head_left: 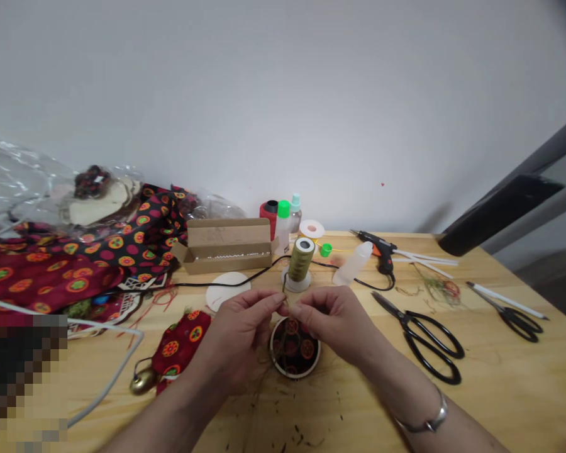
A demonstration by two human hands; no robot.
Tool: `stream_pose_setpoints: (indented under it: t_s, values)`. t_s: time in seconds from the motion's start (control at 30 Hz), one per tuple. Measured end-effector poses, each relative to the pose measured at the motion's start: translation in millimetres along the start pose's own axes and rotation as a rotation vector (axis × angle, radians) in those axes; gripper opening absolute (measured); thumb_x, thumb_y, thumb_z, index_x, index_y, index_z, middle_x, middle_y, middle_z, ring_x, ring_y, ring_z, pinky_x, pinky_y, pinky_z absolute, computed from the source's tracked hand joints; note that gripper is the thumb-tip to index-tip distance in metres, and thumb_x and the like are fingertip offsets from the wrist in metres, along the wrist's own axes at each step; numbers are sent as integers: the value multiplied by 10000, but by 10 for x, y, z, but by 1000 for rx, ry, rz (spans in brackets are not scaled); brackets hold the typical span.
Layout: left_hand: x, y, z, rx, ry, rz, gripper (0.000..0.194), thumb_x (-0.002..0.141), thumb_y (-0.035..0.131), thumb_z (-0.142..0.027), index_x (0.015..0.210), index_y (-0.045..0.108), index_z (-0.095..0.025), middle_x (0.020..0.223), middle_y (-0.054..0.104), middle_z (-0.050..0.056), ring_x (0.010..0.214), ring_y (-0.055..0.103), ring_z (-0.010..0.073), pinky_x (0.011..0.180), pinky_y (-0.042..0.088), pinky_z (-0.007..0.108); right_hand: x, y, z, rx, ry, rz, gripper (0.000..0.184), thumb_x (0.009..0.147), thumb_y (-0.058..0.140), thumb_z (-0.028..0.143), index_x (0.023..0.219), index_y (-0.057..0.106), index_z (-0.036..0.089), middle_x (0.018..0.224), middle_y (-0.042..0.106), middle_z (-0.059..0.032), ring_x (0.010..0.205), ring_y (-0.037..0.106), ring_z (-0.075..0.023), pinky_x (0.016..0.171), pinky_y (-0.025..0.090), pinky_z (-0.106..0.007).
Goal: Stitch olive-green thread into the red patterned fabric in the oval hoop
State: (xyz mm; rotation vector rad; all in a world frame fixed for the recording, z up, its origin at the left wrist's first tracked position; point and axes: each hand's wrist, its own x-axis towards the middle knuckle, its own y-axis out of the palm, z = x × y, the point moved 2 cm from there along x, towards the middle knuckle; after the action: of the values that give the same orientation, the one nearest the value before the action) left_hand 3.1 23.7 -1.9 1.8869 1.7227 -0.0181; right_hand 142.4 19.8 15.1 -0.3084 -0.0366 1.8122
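Note:
My left hand [245,330] and my right hand [339,324] meet at the middle of the table, fingertips pinched close together. Between them they grip a thin olive thread [285,302]. Just below the fingertips lies a round disc [306,348] covered in dark patterned fabric, with a pale rim. Loose thread strands cross over its left side. Behind my hands stands a spool of olive thread [301,262] on a white base. Left of my left hand are a red patterned fabric piece [182,343] and a brass bell [144,381].
Large black-handled scissors [419,336] lie to the right, with smaller scissors [519,319] beyond. A glue gun [380,248], a translucent bottle [353,264] and an open cardboard box [229,245] sit behind. Patterned fabric [47,274] is heaped left, near a white cable [116,380].

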Motion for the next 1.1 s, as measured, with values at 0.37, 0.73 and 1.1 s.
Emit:
stream_pose_setpoints:
  t_s: [0.37, 0.73, 1.1]
  values:
    - [40, -47, 11, -87, -8, 45, 135, 689, 647, -233, 664, 613, -105, 566, 555, -19, 355, 214, -17, 335, 126, 136, -169, 164, 0, -380, -324, 272, 291, 824, 481, 237, 547, 494, 152, 480, 407, 56, 448, 344, -51, 423, 263, -181]
    - [63, -44, 3, -192, -85, 34, 200, 662, 663, -189, 576, 486, -149, 435, 398, -86, 344, 218, 13, 320, 136, 143, -466, 310, 98, -416, -967, 589, 322, 865, 406, 232, 579, 538, 172, 664, 616, -2, 590, 533, -73, 559, 386, -178]
    - [-2, 6, 84, -79, -112, 102, 107, 680, 665, -233, 683, 615, -137, 421, 377, -88, 347, 259, 13, 334, 173, 144, 114, -19, -86, 231, -115, -242, 177, 661, 664, 291, 740, 621, 139, 657, 580, -8, 582, 478, -108, 567, 397, -241]
